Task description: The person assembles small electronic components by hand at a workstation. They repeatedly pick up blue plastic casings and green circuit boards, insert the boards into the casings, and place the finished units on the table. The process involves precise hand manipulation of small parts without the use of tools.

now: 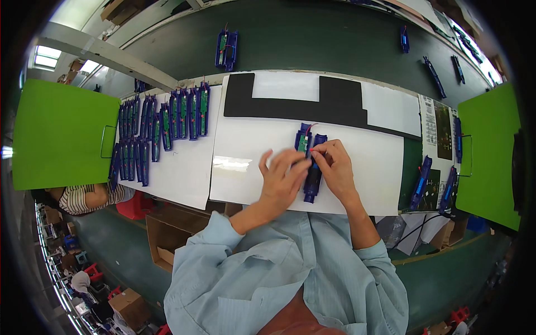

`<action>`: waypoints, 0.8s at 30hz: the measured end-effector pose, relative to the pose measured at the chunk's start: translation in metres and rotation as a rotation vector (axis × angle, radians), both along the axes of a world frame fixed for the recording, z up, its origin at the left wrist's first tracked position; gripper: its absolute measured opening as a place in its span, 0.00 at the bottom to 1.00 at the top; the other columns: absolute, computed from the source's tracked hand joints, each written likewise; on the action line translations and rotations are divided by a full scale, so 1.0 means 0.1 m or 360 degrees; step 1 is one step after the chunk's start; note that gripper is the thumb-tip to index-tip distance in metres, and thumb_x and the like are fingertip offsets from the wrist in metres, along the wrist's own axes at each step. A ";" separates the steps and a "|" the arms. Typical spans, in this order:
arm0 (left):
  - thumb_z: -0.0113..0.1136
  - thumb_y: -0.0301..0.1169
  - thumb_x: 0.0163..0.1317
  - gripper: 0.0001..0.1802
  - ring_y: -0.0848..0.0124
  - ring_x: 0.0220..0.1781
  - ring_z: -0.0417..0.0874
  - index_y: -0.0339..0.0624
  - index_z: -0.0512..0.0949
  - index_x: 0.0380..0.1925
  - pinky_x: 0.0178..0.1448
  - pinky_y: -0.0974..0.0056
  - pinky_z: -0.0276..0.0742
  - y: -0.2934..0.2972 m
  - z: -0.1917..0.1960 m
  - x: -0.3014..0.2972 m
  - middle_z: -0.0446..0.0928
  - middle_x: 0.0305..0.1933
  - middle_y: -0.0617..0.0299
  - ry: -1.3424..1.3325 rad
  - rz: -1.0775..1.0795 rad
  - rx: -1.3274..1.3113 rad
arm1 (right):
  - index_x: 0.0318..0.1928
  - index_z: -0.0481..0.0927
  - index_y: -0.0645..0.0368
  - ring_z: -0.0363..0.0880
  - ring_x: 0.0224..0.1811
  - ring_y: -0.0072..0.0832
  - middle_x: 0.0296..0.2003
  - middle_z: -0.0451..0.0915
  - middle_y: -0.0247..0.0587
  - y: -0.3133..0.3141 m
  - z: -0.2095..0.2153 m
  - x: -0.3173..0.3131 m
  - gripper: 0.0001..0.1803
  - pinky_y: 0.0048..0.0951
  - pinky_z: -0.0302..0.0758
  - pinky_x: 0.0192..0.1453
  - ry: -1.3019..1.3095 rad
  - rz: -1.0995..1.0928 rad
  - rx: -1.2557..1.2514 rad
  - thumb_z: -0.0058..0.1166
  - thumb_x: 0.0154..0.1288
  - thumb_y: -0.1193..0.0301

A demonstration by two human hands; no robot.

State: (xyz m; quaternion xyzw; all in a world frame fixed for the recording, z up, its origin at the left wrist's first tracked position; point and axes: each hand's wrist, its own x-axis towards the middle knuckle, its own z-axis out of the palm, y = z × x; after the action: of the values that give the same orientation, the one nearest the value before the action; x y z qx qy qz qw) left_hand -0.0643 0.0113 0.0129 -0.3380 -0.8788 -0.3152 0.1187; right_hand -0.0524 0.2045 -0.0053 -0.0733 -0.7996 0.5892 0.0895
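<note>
A long blue plastic casing (pixel 312 181) lies on the white sheet (pixel 251 151) in front of me, with a second blue casing half holding a green circuit board (pixel 302 139) and thin red wires beside it. My left hand (pixel 282 178) rests on the left side of these parts, fingers spread over them. My right hand (pixel 335 164) pinches the upper end of the long casing between thumb and fingertips.
Several blue casings with green boards (pixel 162 123) lie in rows on the white sheet to the left. Green panels (pixel 56 134) (pixel 491 151) stand at both sides. More blue parts (pixel 421 181) lie at the right. Another person's arm (pixel 92 196) shows at lower left.
</note>
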 end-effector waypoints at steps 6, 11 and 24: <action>0.71 0.27 0.65 0.10 0.58 0.74 0.72 0.49 0.87 0.45 0.81 0.41 0.49 0.13 0.11 -0.35 0.79 0.64 0.62 0.0106 0.0008 -0.0110 | 0.48 0.87 0.62 0.73 0.31 0.22 0.43 0.79 0.37 -0.04 0.00 0.06 0.06 0.27 0.72 0.37 0.0030 0.0071 -0.0103 0.66 0.73 0.77; 0.72 0.28 0.64 0.07 0.56 0.69 0.72 0.48 0.86 0.41 0.75 0.44 0.55 0.11 -0.10 -0.24 0.79 0.59 0.61 -0.0215 0.0113 0.0165 | 0.47 0.86 0.62 0.73 0.34 0.19 0.44 0.80 0.34 -0.03 -0.13 0.12 0.05 0.24 0.72 0.40 -0.0094 0.0110 -0.0281 0.65 0.73 0.78; 0.72 0.27 0.63 0.13 0.53 0.71 0.69 0.49 0.87 0.48 0.76 0.43 0.56 -0.05 -0.09 0.14 0.75 0.64 0.58 -0.0093 0.0359 -0.0118 | 0.44 0.85 0.59 0.79 0.49 0.38 0.48 0.83 0.38 -0.09 0.03 0.03 0.06 0.36 0.78 0.56 0.0412 0.0257 0.0391 0.66 0.67 0.79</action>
State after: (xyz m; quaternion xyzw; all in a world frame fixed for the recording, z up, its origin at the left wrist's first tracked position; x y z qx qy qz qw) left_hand -0.0500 0.0061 0.0043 -0.2318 -0.9254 -0.2769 0.1151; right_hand -0.0496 0.1952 -0.0021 0.0790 -0.8507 0.4969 0.1522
